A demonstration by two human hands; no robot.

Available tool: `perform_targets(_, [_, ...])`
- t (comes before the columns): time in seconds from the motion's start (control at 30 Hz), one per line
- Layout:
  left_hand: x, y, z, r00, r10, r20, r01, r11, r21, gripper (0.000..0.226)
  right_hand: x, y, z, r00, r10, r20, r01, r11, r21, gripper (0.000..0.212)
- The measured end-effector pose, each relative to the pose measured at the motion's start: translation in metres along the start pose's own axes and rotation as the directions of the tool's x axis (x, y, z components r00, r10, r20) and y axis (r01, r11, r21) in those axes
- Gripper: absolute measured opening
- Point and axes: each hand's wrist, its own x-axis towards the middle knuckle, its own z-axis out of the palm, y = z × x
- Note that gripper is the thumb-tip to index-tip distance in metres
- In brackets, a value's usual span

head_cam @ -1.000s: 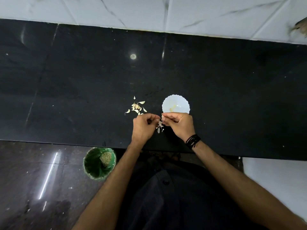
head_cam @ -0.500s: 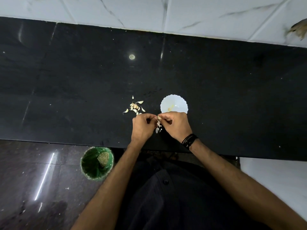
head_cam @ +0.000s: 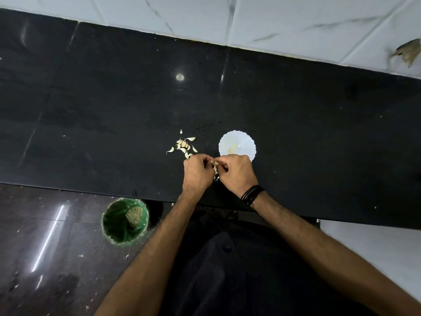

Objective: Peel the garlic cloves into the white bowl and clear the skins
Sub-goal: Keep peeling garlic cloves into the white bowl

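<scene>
Black stone bench [head_cam: 296,124], white tiled wall behind. Left hand [head_cam: 197,173] and right hand [head_cam: 237,173] together pinch garlic clove [head_cam: 216,163], skins [head_cam: 216,176] dangling. White bowl [head_cam: 247,141] at 12 o'clock of right hand; unpeeled cloves [head_cam: 184,145] at 11 o'clock of left. Green bin [head_cam: 111,224] on floor.

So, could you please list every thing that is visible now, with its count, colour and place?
garlic cloves: a small pile, count unclear, pale cream, on the counter left of the bowl
held clove: one, pale, pinched between both hands
loose skins: a few, whitish, hanging below the held clove
white bowl: one, white, scalloped rim, on the counter beyond the right hand
counter: one, black
bin: one, green, on the floor lower left
wristband: dark, on the right wrist
left hand: fingers curled on the clove
right hand: fingers curled on the clove
</scene>
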Motion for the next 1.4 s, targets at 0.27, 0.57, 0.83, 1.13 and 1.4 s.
perform_targets(0.27, [0.001, 0.004, 0.001, 0.997, -0.07, 0.029, 0.07, 0.997, -0.031, 0.02, -0.001, 0.009, 0.001, 0.999, 0.006, -0.043, -0.002, 0.996, 0.092, 0.023])
perform_targets(0.57, [0.009, -0.002, -0.005, 0.979, -0.188, 0.076, 0.2, 0.954, -0.223, 0.021, -0.001, 0.011, 0.008, 0.979, 0.191, -0.068, -0.129, 0.845, 0.519, 0.027])
perform_targets(0.83, [0.012, 0.0, -0.01, 0.977, -0.182, 0.108, 0.205, 0.942, -0.266, 0.02, 0.0, 0.009, 0.017, 0.968, 0.241, 0.073, -0.219, 0.667, 0.712, 0.031])
perform_targets(1.13, [0.014, 0.001, -0.014, 0.972, -0.19, 0.139, 0.222, 0.937, -0.271, 0.021, 0.002, 0.005, 0.018, 0.971, 0.231, 0.057, -0.197, 0.648, 0.736, 0.014])
perform_targets(1.4, [0.013, 0.004, -0.017, 0.966, -0.192, 0.171, 0.237, 0.924, -0.3, 0.024, 0.001, 0.004, 0.027, 0.969, 0.243, -0.035, -0.151, 0.701, 0.697, 0.009])
